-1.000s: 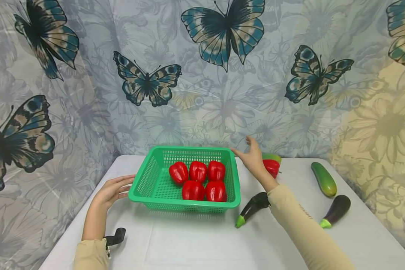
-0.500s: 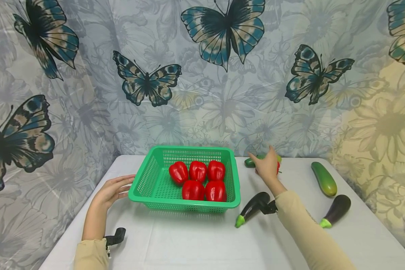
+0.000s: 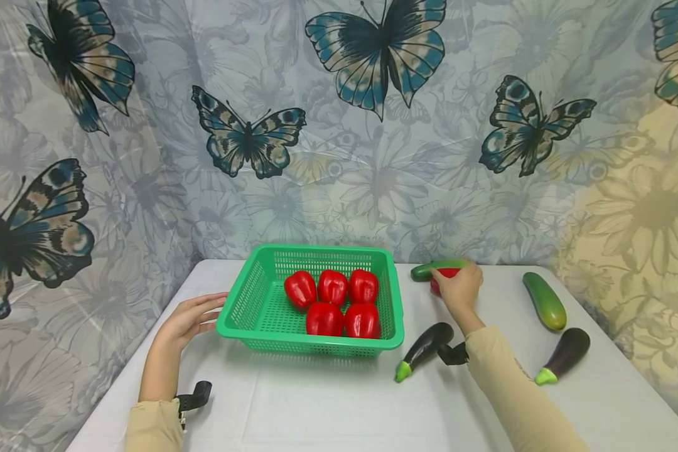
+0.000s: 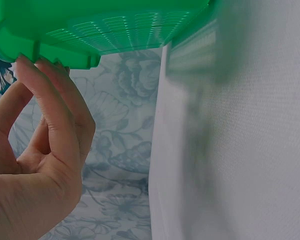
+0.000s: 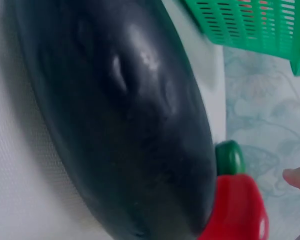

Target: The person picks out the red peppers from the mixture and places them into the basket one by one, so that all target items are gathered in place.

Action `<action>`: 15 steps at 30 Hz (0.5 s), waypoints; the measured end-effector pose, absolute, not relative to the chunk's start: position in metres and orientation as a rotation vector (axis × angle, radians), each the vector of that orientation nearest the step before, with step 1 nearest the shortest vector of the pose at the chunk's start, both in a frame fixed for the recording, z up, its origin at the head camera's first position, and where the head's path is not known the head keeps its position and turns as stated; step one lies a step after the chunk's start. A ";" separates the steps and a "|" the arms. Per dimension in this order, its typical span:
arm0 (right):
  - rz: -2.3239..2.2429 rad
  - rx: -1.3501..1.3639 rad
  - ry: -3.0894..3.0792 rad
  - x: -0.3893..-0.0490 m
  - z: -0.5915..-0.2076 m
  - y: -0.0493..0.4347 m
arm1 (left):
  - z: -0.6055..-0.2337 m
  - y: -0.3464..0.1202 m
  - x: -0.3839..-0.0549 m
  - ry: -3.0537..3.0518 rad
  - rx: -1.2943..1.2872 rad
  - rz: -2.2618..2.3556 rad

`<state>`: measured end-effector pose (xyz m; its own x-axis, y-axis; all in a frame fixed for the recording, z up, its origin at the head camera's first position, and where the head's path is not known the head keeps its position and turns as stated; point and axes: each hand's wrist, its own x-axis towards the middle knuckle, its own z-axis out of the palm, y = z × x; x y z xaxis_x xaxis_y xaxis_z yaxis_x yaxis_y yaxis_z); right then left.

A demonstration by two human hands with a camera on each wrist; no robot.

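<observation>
A green plastic basket holds several red bell peppers. My left hand is at its left side; in the left wrist view the fingertips touch the rim, with the fingers loosely bent. At the back of the table, my right hand is over another red bell pepper, thumb to its left and the other fingers to its right, partly hiding it. In the right wrist view one fingertip shows apart from this pepper. A cucumber lies behind the pepper.
An eggplant lies between the basket and the right forearm; it fills much of the right wrist view. Farther right are a second cucumber and a second eggplant. A butterfly-patterned cloth hangs behind the white table.
My right hand has moved right and back from beside the basket's right rim to the pepper, its spread fingers lowering over it. The left hand and basket have stayed put.
</observation>
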<state>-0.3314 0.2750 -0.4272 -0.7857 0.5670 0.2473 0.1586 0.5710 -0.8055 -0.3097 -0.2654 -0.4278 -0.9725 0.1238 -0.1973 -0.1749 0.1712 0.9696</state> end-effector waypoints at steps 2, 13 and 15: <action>1.138 -0.614 -2.315 -0.332 -0.430 0.277 | -0.427 -0.265 -0.310 2.220 -0.044 1.882; 1.166 -0.713 -2.366 -0.335 -0.441 0.284 | -0.427 -0.265 -0.309 2.219 -0.044 1.888; 1.163 -0.710 -2.376 -0.336 -0.442 0.285 | -0.428 -0.266 -0.309 2.208 -0.040 1.898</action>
<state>-0.3356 0.2851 -0.4422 -0.7909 0.5982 0.1286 0.2655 0.5249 -0.8087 -0.3089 -0.2656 -0.4275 -0.9734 0.1277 -0.1903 -0.1689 0.1615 0.9723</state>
